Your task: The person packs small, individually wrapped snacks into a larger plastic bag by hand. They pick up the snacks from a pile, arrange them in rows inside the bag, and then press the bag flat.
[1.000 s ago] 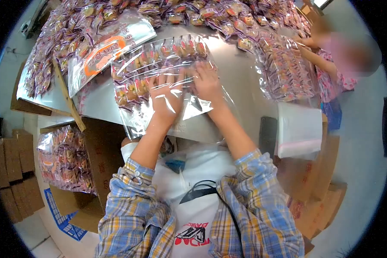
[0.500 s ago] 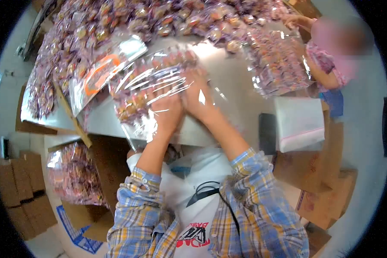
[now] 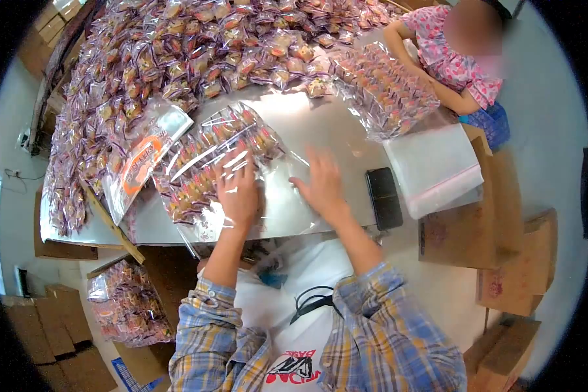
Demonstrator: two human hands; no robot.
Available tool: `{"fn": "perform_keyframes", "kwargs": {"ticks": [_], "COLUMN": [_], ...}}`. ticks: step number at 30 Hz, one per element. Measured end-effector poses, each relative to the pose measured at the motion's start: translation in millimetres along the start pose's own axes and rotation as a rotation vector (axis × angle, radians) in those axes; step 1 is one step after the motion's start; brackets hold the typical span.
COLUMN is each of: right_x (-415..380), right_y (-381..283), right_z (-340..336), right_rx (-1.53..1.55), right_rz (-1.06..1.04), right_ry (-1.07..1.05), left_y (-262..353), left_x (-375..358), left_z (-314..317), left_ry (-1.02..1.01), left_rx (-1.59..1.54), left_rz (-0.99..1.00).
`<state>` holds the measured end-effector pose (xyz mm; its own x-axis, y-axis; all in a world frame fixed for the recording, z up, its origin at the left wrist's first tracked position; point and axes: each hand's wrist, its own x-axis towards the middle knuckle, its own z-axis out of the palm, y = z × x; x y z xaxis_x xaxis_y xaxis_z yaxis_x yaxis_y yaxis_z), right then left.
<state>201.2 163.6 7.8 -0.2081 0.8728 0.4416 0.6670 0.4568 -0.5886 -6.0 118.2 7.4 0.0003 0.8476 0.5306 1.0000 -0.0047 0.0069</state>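
Observation:
A transparent bag [image 3: 206, 157] filled with rows of small wrapped snacks in purple-edged packets lies on the metal table in front of me. My left hand [image 3: 240, 193] rests on the near side of this bag, fingers stretched out over the film. To the right of the bag, my right hand [image 3: 323, 183] is apart from it, just over the bare tabletop; its fingers are spread and a little blurred, and nothing is in them. Left of the filled bag is a flat printed bag [image 3: 144, 160] with an orange design.
A large heap of wrapped snacks [image 3: 176, 52] covers the table's far side. At right are another filled bag [image 3: 389, 88], a black phone [image 3: 384, 198], a stack of transparent bags [image 3: 434, 170] and a co-worker [image 3: 447, 59]. Cardboard boxes [image 3: 470, 222] stand on both sides; one at left holds filled bags [image 3: 129, 304].
My right hand has come off the filled bag and moved right. My left hand has stayed on the bag. The view has shifted, and the co-worker's arms now rest by the other filled bag.

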Motion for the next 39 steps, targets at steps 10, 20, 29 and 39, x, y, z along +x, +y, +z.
{"fn": "perform_keyframes", "kwargs": {"ticks": [10, 20, 29, 39], "right_x": [-72.4, -85.5, -87.1, -106.3], "right_y": [6.5, 12.8, 7.2, -67.6], "right_z": [-18.6, -55.0, -87.2, -46.6], "right_rx": [0.263, 0.252, 0.083, 0.27], "right_rz": [0.207, 0.21, 0.078, -0.426], "right_ry": [-0.152, -0.126, 0.059, -0.542], "left_y": [55.5, 83.2, 68.1, 11.4], "left_x": [-7.1, -11.2, -38.7, -144.1], "left_z": [11.6, 26.8, -9.5, -67.1], "left_ry": [0.003, 0.14, 0.091, 0.324], "left_rx": [-0.051, -0.037, -0.373, -0.432], "left_rz": [-0.12, -0.059, 0.006, 0.134]}}
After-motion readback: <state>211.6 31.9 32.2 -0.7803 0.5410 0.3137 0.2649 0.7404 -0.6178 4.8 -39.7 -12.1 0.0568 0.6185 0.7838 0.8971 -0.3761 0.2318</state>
